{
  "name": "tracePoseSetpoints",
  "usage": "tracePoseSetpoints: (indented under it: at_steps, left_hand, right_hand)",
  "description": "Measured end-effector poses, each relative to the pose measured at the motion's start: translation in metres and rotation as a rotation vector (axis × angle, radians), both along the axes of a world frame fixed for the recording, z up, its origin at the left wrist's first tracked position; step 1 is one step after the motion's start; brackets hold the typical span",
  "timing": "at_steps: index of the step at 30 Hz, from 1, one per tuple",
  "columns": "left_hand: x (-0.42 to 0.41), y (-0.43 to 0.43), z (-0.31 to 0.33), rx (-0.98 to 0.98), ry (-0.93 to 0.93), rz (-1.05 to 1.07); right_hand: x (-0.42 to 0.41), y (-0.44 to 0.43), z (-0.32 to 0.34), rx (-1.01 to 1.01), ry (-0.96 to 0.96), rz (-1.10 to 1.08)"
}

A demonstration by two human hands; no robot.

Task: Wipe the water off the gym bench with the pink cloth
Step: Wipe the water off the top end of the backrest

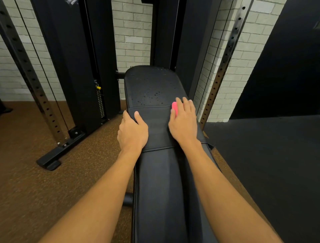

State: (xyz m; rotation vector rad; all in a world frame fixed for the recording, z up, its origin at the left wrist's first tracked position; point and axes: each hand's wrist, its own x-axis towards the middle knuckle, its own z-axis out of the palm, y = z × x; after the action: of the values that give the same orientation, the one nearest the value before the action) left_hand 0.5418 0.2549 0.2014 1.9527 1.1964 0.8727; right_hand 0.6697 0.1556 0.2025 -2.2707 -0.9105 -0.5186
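- Pink cloth [174, 108]: bunched under the right hand [183, 124], near the right edge of the gym bench [159, 190]. Only a small pink bit shows beside the index finger.
- Right hand: fingers [186, 107] fairly straight, lying flat and pressing the cloth onto the pad, not pinching it.
- Left hand [133, 131]: thumb on top of the pad, fingers wrapped over the left edge, bracing the bench.
- Water drops [152, 97]: scattered over the far pad section, just ahead of both hands. The near section looks dry from here.
- Step, as I judge it: push the cloth forward and across into the wet zone.
- Doing it well: spread the cloth wider first, since a wad clears only a narrow strip. Use overlapping passes with flat, even pressure, working from the far end back or side to side. Don't chase drops off the edge.
- Risk: fingertips ahead of the cloth will smear water.
- Writing: none readable on bench or cloth. A label [71, 2] at the top of the cable machine [76, 69] is cropped and illegible.
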Motion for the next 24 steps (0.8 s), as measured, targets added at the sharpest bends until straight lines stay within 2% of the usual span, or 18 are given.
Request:
tracePoseSetpoints:
  at_steps: [4,6,10,14,19,24]
  left_hand:
    - [0.0,-0.002,0.001,-0.006,0.015,0.002]
    - [0.0,-0.002,0.001,-0.002,0.014,0.001]
    - [0.0,-0.003,0.001,0.007,0.014,0.007]
    - [0.001,0.0,0.001,0.007,0.018,0.015]
    - [0.001,-0.002,0.001,0.012,0.026,0.022]
    - [0.002,-0.001,0.001,0.024,0.03,0.026]
  right_hand:
    - [-0.006,-0.024,-0.006,-0.086,-0.076,0.239]
    - [0.003,-0.043,-0.009,-0.039,-0.051,0.194]
    - [0.034,-0.035,-0.001,0.034,0.167,0.023]
    - [0.051,-0.03,0.004,0.082,0.302,0.025]
    - [0.035,-0.055,-0.017,0.089,0.267,-0.055]
    - [0.054,-0.026,0.006,-0.009,0.187,0.028]
